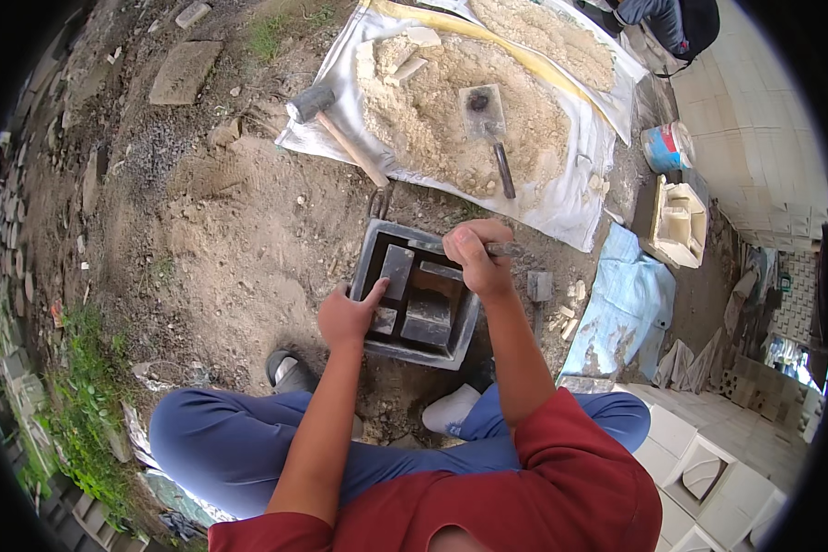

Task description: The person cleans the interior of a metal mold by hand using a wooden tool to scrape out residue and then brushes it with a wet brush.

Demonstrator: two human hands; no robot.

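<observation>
In the head view, the dark metal mould [367, 262] is at the centre of the frame, on the ground before the person's crossed legs. It has a square rim, and inside it are several dark blocks, among them a long block [396, 270] at the upper left and a larger block [428, 317] toward the right.

The left hand [344, 317] is at the left side of the mould. Its thumb is stretched out over the rim toward the blocks; the other fingers are partly hidden, so I cannot tell if they press or only rest there. The right hand [477, 259] is closed around a thin tool [505, 248] at the upper right of the mould, and one end of this tool reaches over the upper part of the frame.

About the progress, the blocks already sit inside the rim. The gaps between them look dark, without pale material, so in my judgement the work on this mould is at an early stage, and the filling is not yet done. The pale powder [538, 156] lies loose on a white sheet [575, 207] in the upper part of the frame, with a flat scoop [484, 115] on it. The hammer [350, 147] lies untouched at the sheet's left edge.
</observation>
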